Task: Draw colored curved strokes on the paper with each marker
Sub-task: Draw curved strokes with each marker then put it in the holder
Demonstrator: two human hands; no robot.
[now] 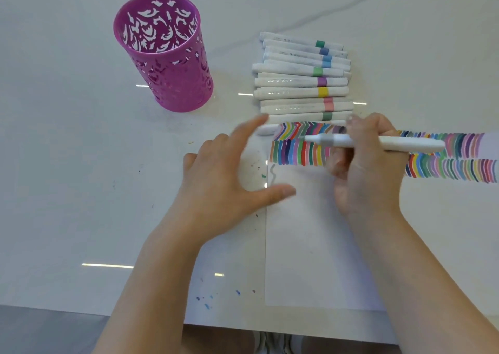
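marker [405, 143] with a white body and a grey band lies crosswise in the right hand [367, 170], whose fingers are curled round its middle; the narrow end points left and the thick end sticks out to the right. it hangs just above the upper part of the paper [310, 245], over the bands of short coloured strokes [297, 155] that run across the sheet in rows (whether the tip is capped or bare i cannot tell). below those rows, at the left edge of the sheet, stands a single grey wavy stroke [272, 175], and the rest of the sheet under it is white. the paper lies flat on the white table [67, 191], to the right of the middle.

the left hand [224, 180] is spread wide with straight fingers and holds nothing; it is blurred, with the thumb over the paper's left edge and the forefinger reaching toward the top left corner of the strokes.

just behind the paper lies a stack of white markers [299, 83], side by side, each with a coloured band. well to the left of them a purple cup [167, 56] with cut-out patterns stands upright. small ink spots [208, 299] dot the table near its front edge.
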